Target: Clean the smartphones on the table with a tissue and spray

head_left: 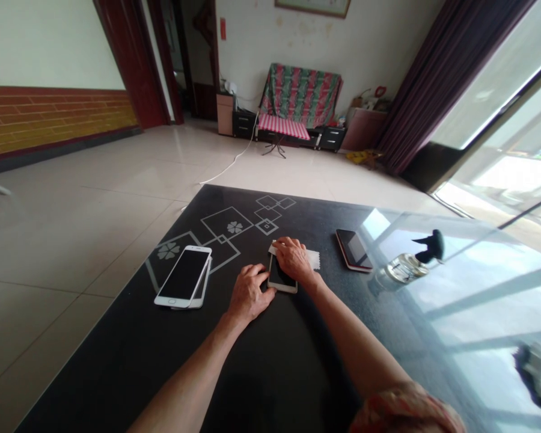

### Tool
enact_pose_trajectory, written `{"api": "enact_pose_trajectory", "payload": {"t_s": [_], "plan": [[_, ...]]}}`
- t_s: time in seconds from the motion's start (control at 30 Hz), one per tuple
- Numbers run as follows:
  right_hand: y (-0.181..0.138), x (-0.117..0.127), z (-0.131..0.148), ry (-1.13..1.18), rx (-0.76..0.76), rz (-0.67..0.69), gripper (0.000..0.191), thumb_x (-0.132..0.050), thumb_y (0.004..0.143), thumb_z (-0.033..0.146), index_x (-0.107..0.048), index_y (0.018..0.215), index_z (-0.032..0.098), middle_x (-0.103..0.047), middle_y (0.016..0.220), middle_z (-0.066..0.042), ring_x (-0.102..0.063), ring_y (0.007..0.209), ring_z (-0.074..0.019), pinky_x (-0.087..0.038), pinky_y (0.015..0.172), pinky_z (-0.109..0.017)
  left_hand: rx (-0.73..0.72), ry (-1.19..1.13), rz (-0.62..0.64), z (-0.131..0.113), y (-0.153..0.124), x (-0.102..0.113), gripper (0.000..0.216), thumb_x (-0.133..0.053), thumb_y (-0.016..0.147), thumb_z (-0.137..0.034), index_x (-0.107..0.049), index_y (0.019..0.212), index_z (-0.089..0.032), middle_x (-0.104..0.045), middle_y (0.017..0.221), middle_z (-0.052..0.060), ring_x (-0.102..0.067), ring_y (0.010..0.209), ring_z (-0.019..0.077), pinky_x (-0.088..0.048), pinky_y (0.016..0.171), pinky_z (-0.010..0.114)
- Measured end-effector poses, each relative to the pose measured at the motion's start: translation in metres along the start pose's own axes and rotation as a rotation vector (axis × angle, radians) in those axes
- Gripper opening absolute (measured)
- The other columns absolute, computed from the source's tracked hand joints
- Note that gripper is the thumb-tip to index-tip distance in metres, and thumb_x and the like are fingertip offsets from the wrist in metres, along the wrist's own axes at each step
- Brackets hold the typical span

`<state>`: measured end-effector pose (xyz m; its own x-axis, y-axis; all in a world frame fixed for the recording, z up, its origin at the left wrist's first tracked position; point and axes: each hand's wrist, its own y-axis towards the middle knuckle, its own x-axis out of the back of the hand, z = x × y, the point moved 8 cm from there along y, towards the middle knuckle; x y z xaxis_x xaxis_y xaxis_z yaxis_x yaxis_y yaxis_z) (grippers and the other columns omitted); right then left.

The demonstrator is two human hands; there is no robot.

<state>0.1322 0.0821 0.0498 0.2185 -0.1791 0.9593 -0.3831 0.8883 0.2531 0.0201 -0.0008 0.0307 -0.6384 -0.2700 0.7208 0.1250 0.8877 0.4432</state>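
A smartphone (280, 276) with a dark screen and a pale frame lies flat on the black table (162, 361) in front of me. My left hand (251, 293) grips its left edge, fingers along the side and thumb by the near corner. Pressed down over the far part of the screen, my right hand (294, 258) has a white cloth (314, 259) under its fingers. The cloth's zigzag edge sticks out to the right, and the hand hides the rest of it.
Left of my hands, a white phone (184, 273) rests on another pale phone (201, 296). A dark phone (353, 249) lies to the right, beside a clear spray bottle (403, 269) with a black nozzle. A blurred object (538, 376) sits at the right edge.
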Motion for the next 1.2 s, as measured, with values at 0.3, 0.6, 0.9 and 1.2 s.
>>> {"api": "enact_pose_trajectory", "payload": {"t_s": [0.3,0.6,0.9,1.2], "plan": [[-0.010,-0.001,0.006,0.036,0.040,-0.060,0.035,-0.041,0.093,0.022,-0.065,0.118,0.029,-0.059,0.124,-0.005,-0.051,0.103,-0.0236,-0.039,0.086,-0.037,0.019,-0.019,0.001,-0.002,0.000,0.001,0.021,-0.069,0.071,-0.022,-0.074,0.091,-0.021,-0.066,0.109,0.005,-0.054,0.104,0.0264,-0.049,0.095,0.040],[0.013,-0.007,-0.004,0.030,-0.035,-0.060,0.033,-0.040,0.095,0.024,-0.067,0.113,0.027,-0.062,0.120,-0.005,-0.052,0.103,-0.0237,-0.038,0.086,-0.037,0.029,-0.030,0.016,-0.003,0.000,0.003,0.025,-0.069,0.071,-0.021,-0.074,0.095,-0.020,-0.066,0.110,0.006,-0.054,0.105,0.0266,-0.049,0.095,0.039],[-0.006,-0.003,0.005,0.075,0.030,-0.109,0.031,-0.044,0.092,0.019,-0.068,0.110,0.025,-0.063,0.119,-0.004,-0.052,0.103,-0.0221,-0.038,0.089,-0.034,0.035,-0.061,-0.004,-0.003,0.000,0.002,0.023,-0.068,0.070,-0.020,-0.074,0.092,-0.020,-0.066,0.109,0.006,-0.054,0.104,0.0268,-0.049,0.095,0.040],[-0.001,-0.003,0.002,0.053,0.000,-0.131,0.033,-0.039,0.095,0.022,-0.065,0.116,0.024,-0.061,0.122,-0.007,-0.051,0.106,-0.0237,-0.039,0.088,-0.036,0.044,-0.052,-0.011,-0.002,-0.001,0.002,0.023,-0.068,0.069,-0.021,-0.074,0.092,-0.021,-0.066,0.110,0.005,-0.055,0.104,0.0270,-0.050,0.095,0.041]]}}
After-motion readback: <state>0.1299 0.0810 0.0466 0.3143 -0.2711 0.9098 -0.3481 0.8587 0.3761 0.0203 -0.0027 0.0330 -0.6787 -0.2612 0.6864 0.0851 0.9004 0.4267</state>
